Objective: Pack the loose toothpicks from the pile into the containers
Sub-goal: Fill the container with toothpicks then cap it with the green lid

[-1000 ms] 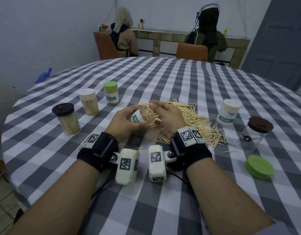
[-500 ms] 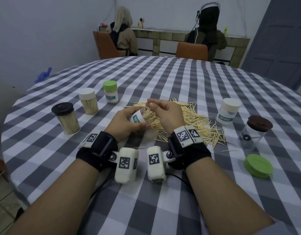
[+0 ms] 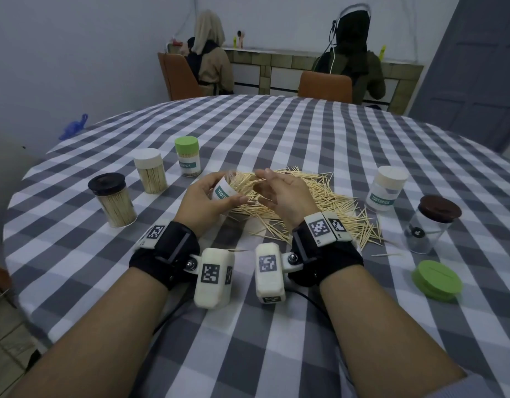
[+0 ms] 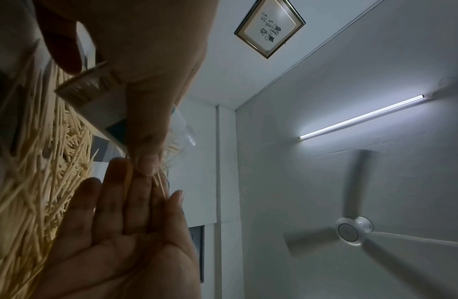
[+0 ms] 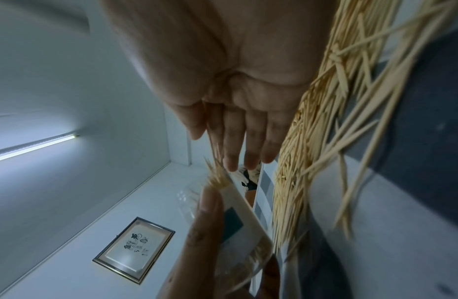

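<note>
A pile of loose toothpicks point(image 3: 319, 202) lies mid-table on the checked cloth. My left hand point(image 3: 230, 188) grips a clear container with a white TOOTHPICK label point(image 3: 221, 193), tilted with its open mouth toward the pile. A bundle of toothpicks sticks out of that mouth. My right hand point(image 3: 265, 182) is at the mouth, its straight fingers lying along those toothpicks. In the left wrist view the container point(image 4: 102, 105) sits under my thumb, with the right hand point(image 4: 135, 202) flat below it. The right wrist view shows the right hand's fingers point(image 5: 238, 145) reaching the container point(image 5: 238, 218) beside the pile point(image 5: 312, 141).
Three filled, lidded containers stand left: black lid point(image 3: 113, 201), white lid point(image 3: 150, 170), green lid point(image 3: 187, 159). At right are a white-lidded container point(image 3: 387, 191), a clear jar with a brown lid point(image 3: 433, 222) and a loose green lid point(image 3: 437, 280). Two people sit at the far counter.
My right hand's fingers have straightened and slid toward the container's mouth. The left hand has lifted the container slightly. The other containers have not moved.
</note>
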